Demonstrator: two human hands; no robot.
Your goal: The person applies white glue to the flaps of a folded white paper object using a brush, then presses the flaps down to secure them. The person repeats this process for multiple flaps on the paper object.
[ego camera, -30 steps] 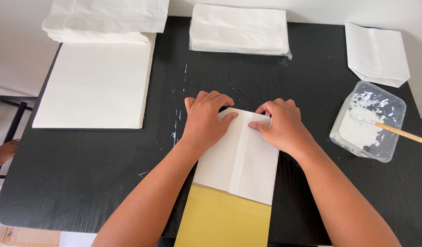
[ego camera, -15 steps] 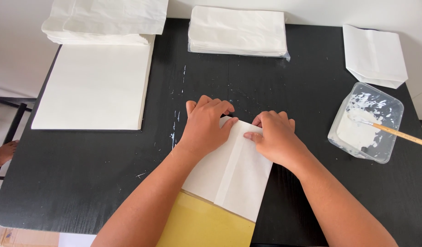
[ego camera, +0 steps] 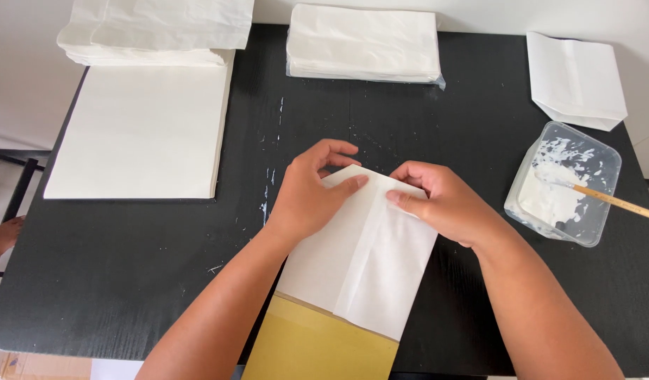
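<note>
A folded white paper sheet (ego camera: 356, 260) lies tilted on the black table (ego camera: 127, 281), wrapped over a yellow card (ego camera: 317, 348) that sticks out at its near end. My left hand (ego camera: 314, 193) rests on the paper's far left corner, thumb on the sheet and fingers curled over its top edge. At the far right corner my right hand (ego camera: 444, 204) pinches the top edge, the fingertips pressing near the centre seam. Both hands grip the same sheet.
A flat stack of white sheets (ego camera: 138, 130) lies at the left with folded paper (ego camera: 155, 28) behind it. A wrapped pack of paper (ego camera: 363, 42) sits at the back centre, a finished white bag (ego camera: 574, 81) at the back right. A clear tub of white glue (ego camera: 564, 183) holds a wooden-handled brush (ego camera: 616, 203).
The paper with the yellow card has rotated, its near end swinging right. Both hands have shifted from pressing flat to gripping the top edge with curled fingers.
</note>
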